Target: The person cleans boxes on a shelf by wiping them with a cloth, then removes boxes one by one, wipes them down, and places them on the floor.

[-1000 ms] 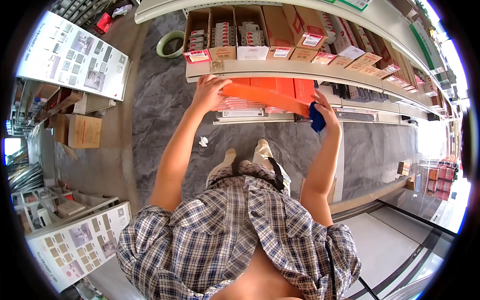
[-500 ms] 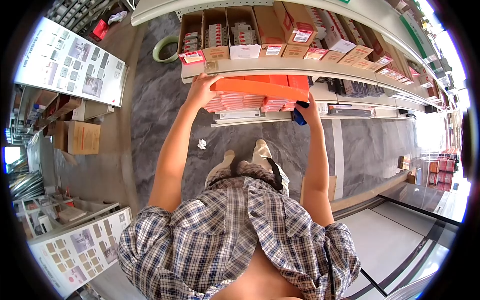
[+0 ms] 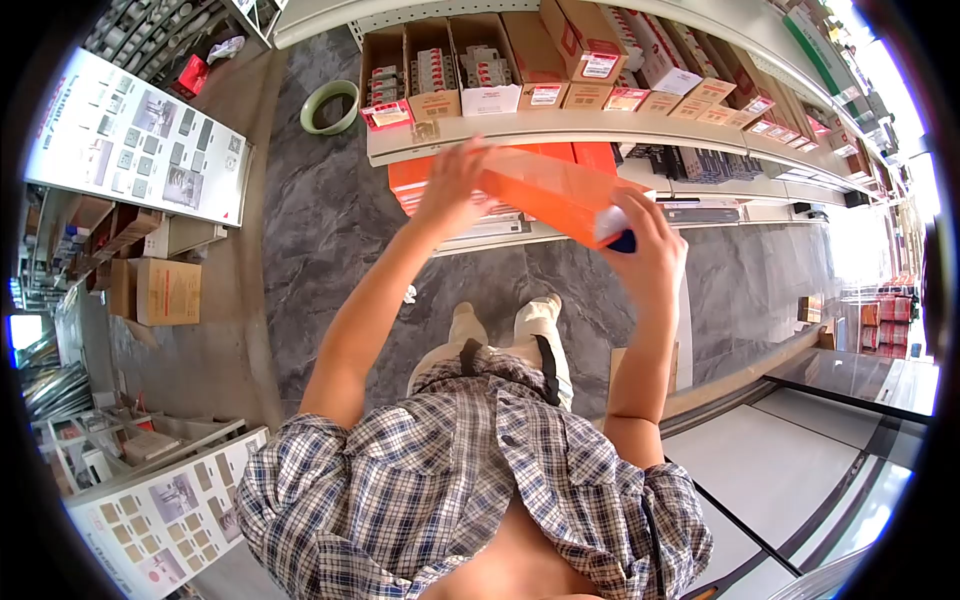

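A long orange box is held in front of the lower shelf, tilted so that its right end is nearer my body. My left hand, blurred by motion, is at its left end with the fingers on the far side. My right hand grips the right end. A dark blue and white item shows under the right fingers; I cannot make out its kind. Behind the box, more orange boxes sit on the lower shelf.
Open cardboard cartons of small white parts line the shelf above. A green ring-shaped tub stands on the dark marbled floor at the left. Display boards and a cardboard box are farther left. A glass-topped counter is at the right.
The orange box has come away from the shelf stack toward me, its right end swinging nearer. My right hand has moved right and closer; my left hand has shifted right along with the box.
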Available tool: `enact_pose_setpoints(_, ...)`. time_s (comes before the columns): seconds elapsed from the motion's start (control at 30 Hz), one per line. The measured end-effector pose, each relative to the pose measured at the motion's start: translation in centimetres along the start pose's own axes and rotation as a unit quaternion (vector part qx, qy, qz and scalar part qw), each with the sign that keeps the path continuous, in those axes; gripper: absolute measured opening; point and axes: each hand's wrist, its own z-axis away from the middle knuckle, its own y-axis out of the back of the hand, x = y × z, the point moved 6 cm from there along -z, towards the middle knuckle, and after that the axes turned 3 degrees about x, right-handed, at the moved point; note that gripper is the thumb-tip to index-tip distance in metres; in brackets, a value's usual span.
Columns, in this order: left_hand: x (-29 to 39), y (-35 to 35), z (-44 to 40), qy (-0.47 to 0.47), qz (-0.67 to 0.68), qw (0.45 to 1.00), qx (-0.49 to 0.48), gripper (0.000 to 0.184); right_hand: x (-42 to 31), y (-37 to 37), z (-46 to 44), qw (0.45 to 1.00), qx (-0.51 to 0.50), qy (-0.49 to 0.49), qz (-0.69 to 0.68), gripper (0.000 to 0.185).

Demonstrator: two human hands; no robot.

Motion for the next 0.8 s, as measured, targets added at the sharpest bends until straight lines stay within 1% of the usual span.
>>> enact_pose_setpoints(0.03,2.7,0.9,0.1,-0.073,0.091,0.992,0.050,0.084,-1.0,-0.2,0.1,0.999,-0.027,0.019,0.042,0.062)
enact_pose_setpoints(0.07,4.3,1.3,0.1,-0.074,0.092,0.992,0.049,0.084,-1.7,-0.6,-0.1,0.997,-0.044,0.036,0.055,0.061)
enact_pose_setpoints(0.13,7.2,2.3,-0.1,-0.117,0.176,0.975,0.075,0.077,-2.1,-2.0,-0.5,0.995,-0.054,0.052,0.066,0.061)
enact_pose_setpoints(0.17,8.1,2.2,-0.4,-0.118,0.173,0.974,0.081,0.077,-2.2,-2.6,-0.7,0.992,-0.066,0.071,0.077,0.061)
enact_pose_setpoints(0.2,8.6,2.2,-0.6,-0.092,0.148,0.980,0.096,0.071,-1.9,-3.1,-0.8,0.990,-0.097,0.070,0.073,0.061)
enact_pose_setpoints(0.23,8.9,2.2,-0.9,-0.064,0.120,0.984,0.111,0.066,-1.4,-3.3,-1.1,0.990,-0.096,0.078,0.071,0.061)
enact_pose_setpoints(0.27,9.3,2.8,-1.1,-0.038,0.105,0.987,0.112,0.059,-1.2,-3.0,-1.4,0.991,-0.078,0.099,0.038,0.060)
enact_pose_setpoints(0.3,9.5,2.5,-1.1,-0.028,0.101,0.988,0.114,0.059,-1.3,-2.6,-1.5,0.991,-0.061,0.120,0.003,0.060)
enact_pose_setpoints(0.33,9.4,2.5,-1.1,-0.023,0.095,0.985,0.141,0.058,-0.8,-2.1,-1.3,0.991,-0.085,0.089,-0.044,0.051)
enact_pose_setpoints(0.37,9.6,2.8,-1.3,-0.019,0.089,0.982,0.168,0.057,-0.6,-1.8,-1.1,0.991,-0.087,0.094,-0.049,0.051)
enact_pose_setpoints(0.43,10.0,3.1,-1.4,0.001,0.081,0.979,0.189,0.055,0.8,0.6,-1.0,0.988,0.057,0.070,-0.127,0.041)
enact_pose_setpoints(0.47,10.2,3.0,-1.3,0.011,0.070,0.983,0.169,0.054,1.4,1.1,-0.6,0.980,0.135,0.071,-0.128,0.035)
enact_pose_setpoints(0.5,10.5,2.7,-1.3,0.023,0.059,0.987,0.149,0.054,1.5,1.2,-0.5,0.971,0.191,0.028,-0.139,0.037)
enact_pose_setpoints(0.53,10.8,2.6,-1.3,0.034,0.072,0.984,0.162,0.047,0.4,0.9,-0.7,0.972,0.181,0.056,-0.138,0.035)
enact_pose_setpoints(0.57,10.8,2.3,-1.2,0.043,0.068,0.983,0.164,0.047,-0.8,0.7,-0.9,0.972,0.172,0.084,-0.138,0.032)
enact_pose_setpoints(0.63,11.2,1.8,-1.1,0.020,0.029,0.983,0.181,0.040,-1.9,-3.3,-0.2,0.958,0.063,0.190,-0.206,0.029)
enact_pose_setpoints(0.67,11.3,2.1,-0.9,0.005,0.044,0.980,0.193,0.037,-2.7,-3.8,0.1,0.958,0.045,0.231,-0.162,0.027)
enact_pose_setpoints(0.7,11.4,2.1,-0.6,0.009,0.041,0.980,0.195,0.037,-2.2,-3.7,0.5,0.957,0.043,0.233,-0.166,0.027)
enact_pose_setpoints(0.77,11.3,2.3,-0.7,0.028,0.036,0.986,0.162,0.040,-1.0,-3.8,0.9,0.954,0.052,0.217,-0.201,0.026)
enact_pose_setpoints(0.8,11.6,2.2,-0.8,0.009,0.033,0.980,0.194,0.041,-0.1,-3.6,1.0,0.958,0.060,0.202,-0.193,0.026)
